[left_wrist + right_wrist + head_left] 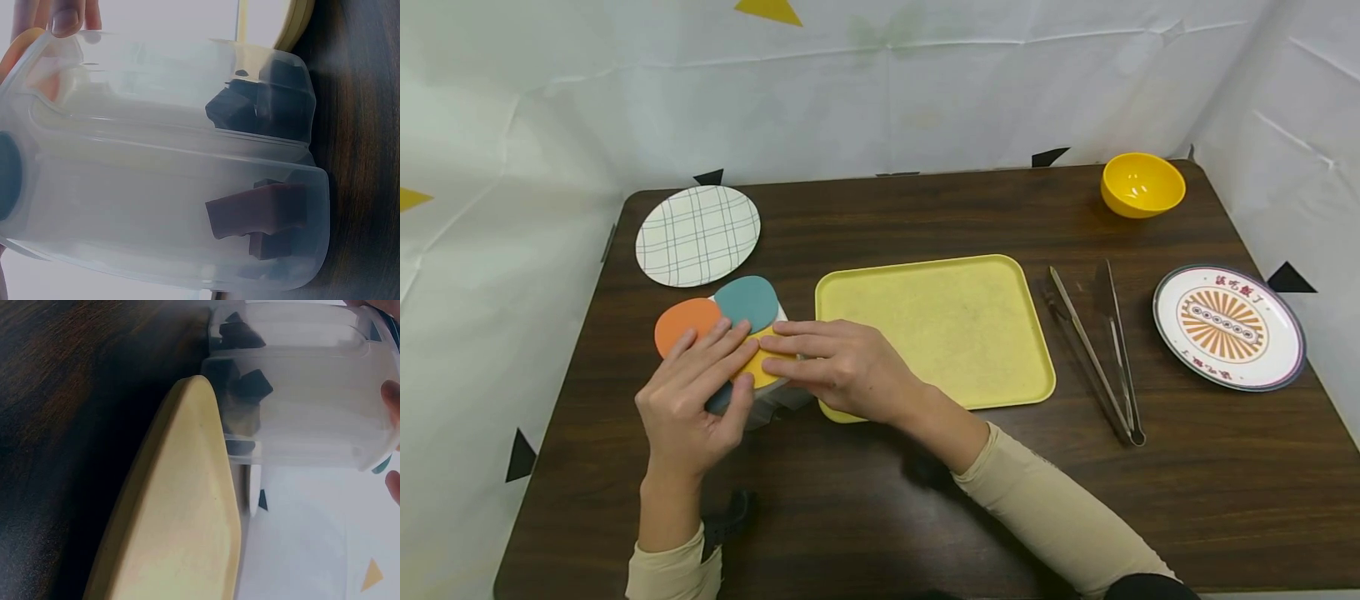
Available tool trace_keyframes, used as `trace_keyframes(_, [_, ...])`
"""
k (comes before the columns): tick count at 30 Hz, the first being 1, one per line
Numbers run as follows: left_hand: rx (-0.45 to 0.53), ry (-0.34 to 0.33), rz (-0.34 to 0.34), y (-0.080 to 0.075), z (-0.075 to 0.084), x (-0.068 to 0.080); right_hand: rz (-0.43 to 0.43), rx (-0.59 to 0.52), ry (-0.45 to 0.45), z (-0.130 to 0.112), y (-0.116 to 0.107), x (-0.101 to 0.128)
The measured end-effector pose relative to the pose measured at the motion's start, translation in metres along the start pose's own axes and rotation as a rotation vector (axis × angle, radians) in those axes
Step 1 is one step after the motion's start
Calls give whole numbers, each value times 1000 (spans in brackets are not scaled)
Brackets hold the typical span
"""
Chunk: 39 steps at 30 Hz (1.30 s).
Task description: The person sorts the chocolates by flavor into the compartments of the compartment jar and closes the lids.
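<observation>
A clear plastic container (769, 407) stands on the dark wooden table (880, 500), just left of a yellow tray (936, 329). On its top lie an orange pad (685, 323), a teal pad (747, 302) and a yellow pad (762, 368). My left hand (733, 358) grips the container, fingers over the top and thumb on the near wall. The straight fingers of my right hand (772, 346) press on the yellow pad. The left wrist view shows the container's wall (175, 187) close up, with dark pieces (256, 209) inside. The right wrist view shows the container (306, 394) beside the tray's rim (181, 506).
A checked plate (697, 235) lies at the back left and a yellow bowl (1142, 184) at the back right. Metal tongs (1101, 350) lie right of the tray, and a patterned plate (1228, 327) is at the right edge. White sheeting surrounds the table.
</observation>
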<state>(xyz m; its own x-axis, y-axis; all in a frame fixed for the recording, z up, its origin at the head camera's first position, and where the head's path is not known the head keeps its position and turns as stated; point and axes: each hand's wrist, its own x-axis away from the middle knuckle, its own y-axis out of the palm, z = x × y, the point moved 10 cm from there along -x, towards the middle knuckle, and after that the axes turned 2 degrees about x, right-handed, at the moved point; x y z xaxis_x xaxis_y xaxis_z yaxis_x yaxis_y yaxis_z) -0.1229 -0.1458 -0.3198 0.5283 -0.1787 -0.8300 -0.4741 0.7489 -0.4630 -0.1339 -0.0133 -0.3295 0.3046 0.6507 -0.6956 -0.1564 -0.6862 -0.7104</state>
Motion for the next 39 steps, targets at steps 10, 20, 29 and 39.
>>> trace_keyframes(10, [22,3,7,0,1,-1,-23,63,2,0,0,0])
trace_keyframes(20, [53,11,7,-1,2,0,-10,79,5,-1,-1,0])
trace_keyframes(29, [125,29,48,-4,4,-1,-9,95,-11,-1,-2,-1])
trace_keyframes(39, [157,42,71,-6,6,-2,-3,103,-13,-2,-1,-2])
